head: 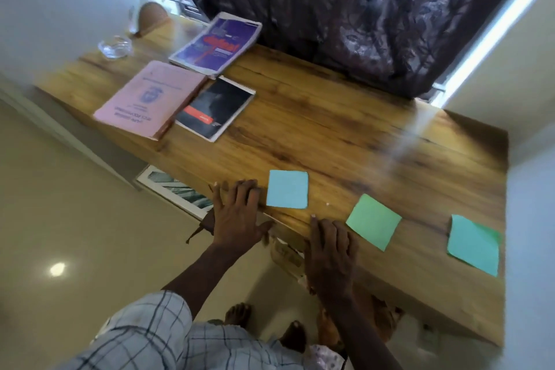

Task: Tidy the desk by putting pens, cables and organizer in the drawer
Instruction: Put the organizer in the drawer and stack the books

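My left hand [237, 216] lies flat with fingers spread on the front edge of the wooden desk [330, 135], just left of a blue sticky note pad [287, 189]. My right hand [329, 252] rests palm down on the same edge, fingers together, beside a green pad [373, 221]. Neither hand holds anything. Below the edge between my hands a pale drawer front [285, 252] shows, only partly visible. No pens, cables or organizer are in view.
A teal pad [473, 245] lies near the desk's right end. A pink booklet [150, 97], a black book [214, 108] and a purple magazine [214, 43] lie at the left. A glass dish [115, 46] stands at the far corner. A dark curtain [345, 3] hangs behind.
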